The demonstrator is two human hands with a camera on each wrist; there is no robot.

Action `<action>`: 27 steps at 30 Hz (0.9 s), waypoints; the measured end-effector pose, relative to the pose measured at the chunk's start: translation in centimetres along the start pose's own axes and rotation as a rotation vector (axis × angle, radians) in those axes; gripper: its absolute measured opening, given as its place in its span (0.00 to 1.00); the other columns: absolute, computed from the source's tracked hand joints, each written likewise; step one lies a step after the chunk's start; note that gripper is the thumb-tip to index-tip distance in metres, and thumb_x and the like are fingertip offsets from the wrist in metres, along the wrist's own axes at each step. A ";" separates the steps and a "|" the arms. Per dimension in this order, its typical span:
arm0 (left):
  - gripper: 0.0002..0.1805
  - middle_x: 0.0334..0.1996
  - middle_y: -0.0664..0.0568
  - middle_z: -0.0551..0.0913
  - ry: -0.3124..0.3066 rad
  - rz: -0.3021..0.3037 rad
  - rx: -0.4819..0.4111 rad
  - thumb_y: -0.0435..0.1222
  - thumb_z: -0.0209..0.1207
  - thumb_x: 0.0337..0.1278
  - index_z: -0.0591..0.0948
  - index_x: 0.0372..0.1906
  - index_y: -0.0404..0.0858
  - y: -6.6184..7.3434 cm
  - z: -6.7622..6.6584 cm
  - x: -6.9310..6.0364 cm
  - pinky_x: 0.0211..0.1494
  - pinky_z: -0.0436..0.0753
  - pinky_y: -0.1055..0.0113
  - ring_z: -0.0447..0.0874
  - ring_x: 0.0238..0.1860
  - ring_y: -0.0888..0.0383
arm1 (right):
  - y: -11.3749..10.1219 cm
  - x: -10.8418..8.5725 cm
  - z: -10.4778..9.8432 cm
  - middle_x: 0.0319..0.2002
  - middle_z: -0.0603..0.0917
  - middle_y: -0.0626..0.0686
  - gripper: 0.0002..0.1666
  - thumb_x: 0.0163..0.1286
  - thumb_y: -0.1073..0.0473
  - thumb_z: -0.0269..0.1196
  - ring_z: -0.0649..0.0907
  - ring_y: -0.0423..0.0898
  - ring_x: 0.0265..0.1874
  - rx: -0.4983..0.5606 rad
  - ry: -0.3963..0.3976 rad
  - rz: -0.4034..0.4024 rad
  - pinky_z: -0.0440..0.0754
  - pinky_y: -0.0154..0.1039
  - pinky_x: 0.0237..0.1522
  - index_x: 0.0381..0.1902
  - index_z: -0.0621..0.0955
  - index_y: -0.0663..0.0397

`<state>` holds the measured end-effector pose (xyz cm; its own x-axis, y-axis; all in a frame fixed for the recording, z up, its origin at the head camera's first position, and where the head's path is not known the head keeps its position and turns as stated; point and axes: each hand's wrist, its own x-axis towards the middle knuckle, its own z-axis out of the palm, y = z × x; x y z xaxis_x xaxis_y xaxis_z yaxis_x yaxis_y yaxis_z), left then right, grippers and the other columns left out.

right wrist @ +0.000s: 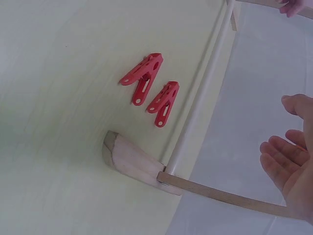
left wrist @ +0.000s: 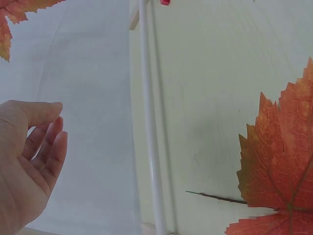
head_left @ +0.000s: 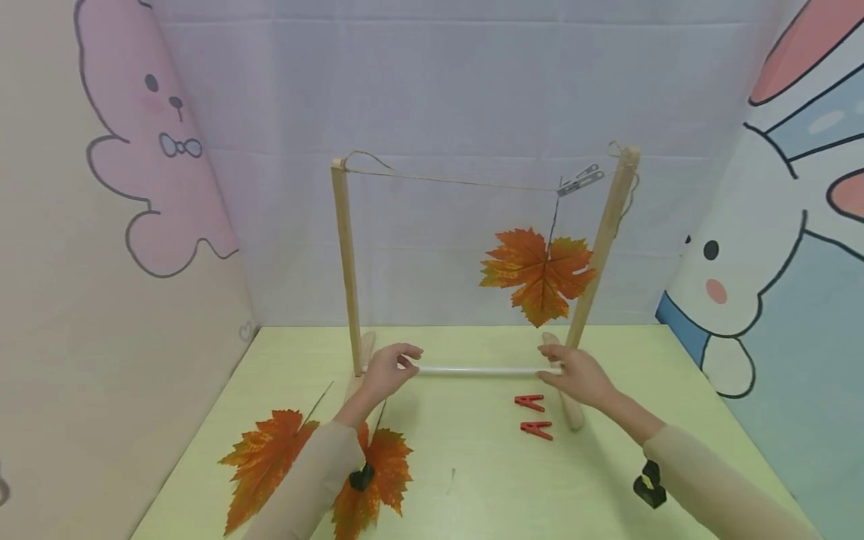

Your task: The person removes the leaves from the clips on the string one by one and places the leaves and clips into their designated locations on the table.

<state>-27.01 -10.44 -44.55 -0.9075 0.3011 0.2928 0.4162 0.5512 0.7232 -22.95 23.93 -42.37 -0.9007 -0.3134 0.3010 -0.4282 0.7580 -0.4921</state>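
Note:
My left hand [head_left: 388, 373] is raised near the left post, fingers loosely bent with nothing in them. In the left wrist view, that hand [left wrist: 32, 161] appears apart from the white rod [left wrist: 150, 117]. By the right post, my right hand [head_left: 582, 375] holds nothing, thumb and fingers spread apart. A wooden frame with a left post [head_left: 347, 262] and right post [head_left: 604, 240] carries a string [head_left: 452, 181] between its tops. A grey clothespin [head_left: 580, 180] on the string holds an orange maple leaf [head_left: 543, 274] by its stem, near the right post.
Two red clothespins [head_left: 529, 403] [right wrist: 164, 104] lie on the table [head_left: 472, 480] beside the frame's right wooden foot [right wrist: 132, 159]. Two more orange leaves lie at the left: one leaf [head_left: 270, 457] outside my forearm, another leaf [head_left: 391, 465] partly hidden by my sleeve.

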 end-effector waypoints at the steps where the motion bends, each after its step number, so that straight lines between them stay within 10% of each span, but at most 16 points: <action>1: 0.13 0.36 0.48 0.83 -0.007 0.000 0.009 0.25 0.61 0.46 0.82 0.41 0.36 0.1 0.0 0.1 0.31 0.78 0.69 0.81 0.31 0.57 | -0.1 0.1 -0.2 0.43 0.82 0.62 0.22 0.55 0.61 0.66 0.82 0.56 0.39 0.006 -0.004 -0.003 0.79 0.50 0.38 0.46 0.78 0.69; 27: 0.14 0.37 0.50 0.84 0.002 0.089 -0.010 0.27 0.62 0.47 0.82 0.43 0.38 5.6 0.5 4.0 0.35 0.78 0.67 0.81 0.31 0.59 | -3.8 1.8 -5.5 0.43 0.82 0.60 0.23 0.57 0.60 0.65 0.82 0.53 0.40 -0.039 -0.035 -0.128 0.81 0.46 0.38 0.49 0.77 0.66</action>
<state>-28.23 -5.79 -39.64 -0.8671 0.3471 0.3573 0.4946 0.5142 0.7007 -22.50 23.63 -35.51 -0.8414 -0.4280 0.3300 -0.5368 0.7322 -0.4191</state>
